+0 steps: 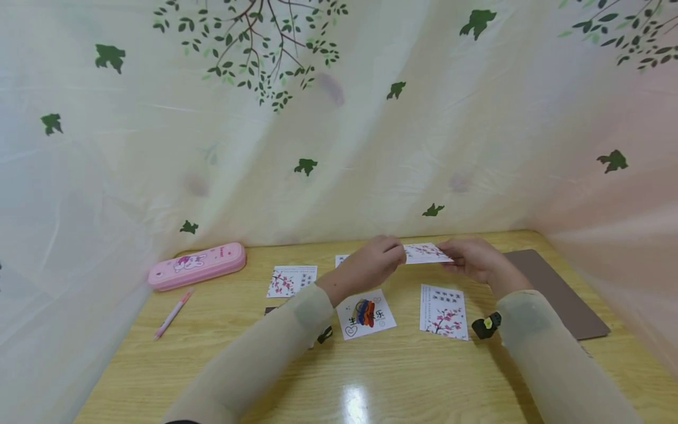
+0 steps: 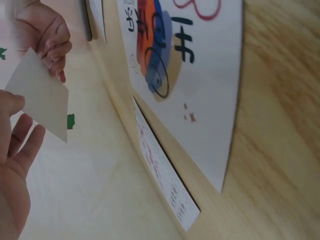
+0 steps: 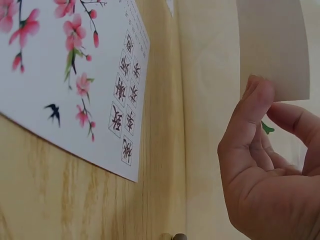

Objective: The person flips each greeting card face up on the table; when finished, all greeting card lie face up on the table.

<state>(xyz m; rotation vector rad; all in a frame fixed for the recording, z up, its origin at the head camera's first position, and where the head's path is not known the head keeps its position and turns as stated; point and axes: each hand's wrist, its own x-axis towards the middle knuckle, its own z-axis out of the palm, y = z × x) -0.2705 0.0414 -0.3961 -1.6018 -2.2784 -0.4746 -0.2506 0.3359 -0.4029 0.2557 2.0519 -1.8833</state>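
Observation:
Over the back of the table, a white card printed with pink blossoms [image 1: 426, 253] is held up by both hands. My left hand [image 1: 368, 265] pinches its left end, with the thumb on the plain underside [image 2: 42, 95] in the left wrist view. The right hand [image 1: 479, 262] pinches the opposite end between thumb and fingers, as the right wrist view also shows. Below lie a card with a colourful drawing [image 1: 366, 317] and, to its right, a blossom card with lettering [image 1: 445, 313]. Another blossom card [image 1: 290, 281] lies left of my left forearm. One more card [image 1: 341, 259] is mostly hidden behind the left hand.
A pink pencil case [image 1: 197, 267] sits at the back left, with a pink pen [image 1: 173, 314] in front of it. At the right lies a flat grey-brown board [image 1: 561, 294], partly behind the right forearm. A patterned curtain [image 1: 360, 176] hangs behind the wooden table [image 1: 402, 377].

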